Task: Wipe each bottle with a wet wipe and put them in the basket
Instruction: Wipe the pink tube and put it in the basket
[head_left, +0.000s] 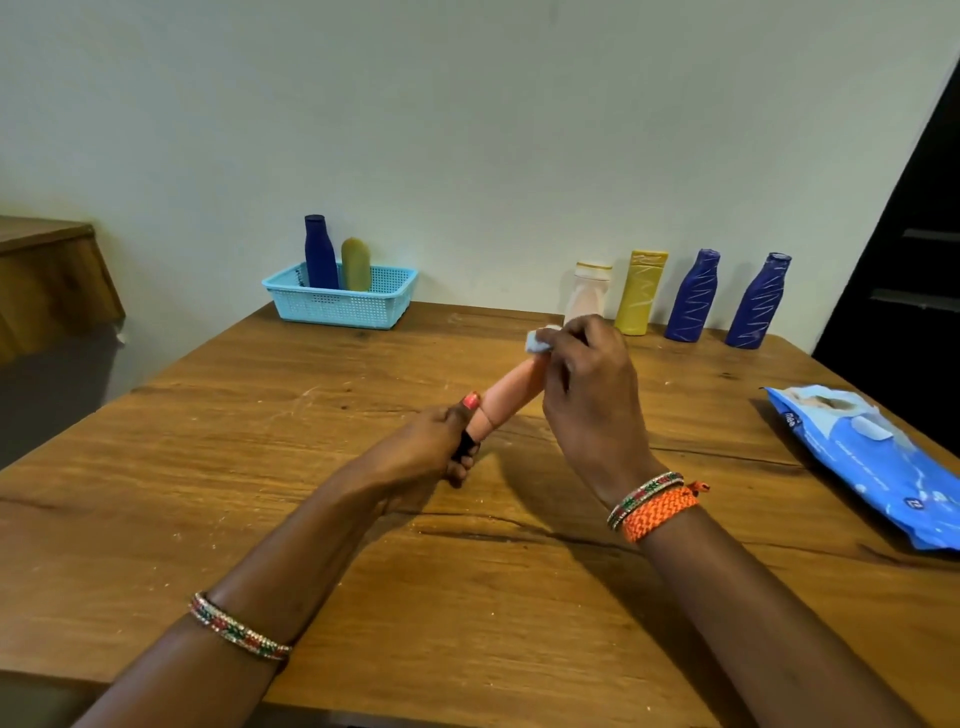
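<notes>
Peach bottle (511, 387) wiped mid-frame above the wooden table (260, 467)
Left hand (431, 452) gripped its dark cap end; right hand (587, 384) pinched a wet wipe (537, 340) against its far end; blue basket (340, 304) upper left

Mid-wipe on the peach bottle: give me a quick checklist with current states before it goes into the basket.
1. Left hand grip on the peach plastic bottle at its black cap end: ok.
2. Right hand pinches the white wet wipe against the bottle's far end: ok.
3. Whole bottle wiped: cannot tell; the right hand hides part of it.
4. Room in the light blue perforated plastic basket, beside the dark blue bottle and the olive-yellow bottle: ok.
5. Path across the wooden table to the basket: ok.
6. All bottles done: not ok; four stand by the wall.
</notes>
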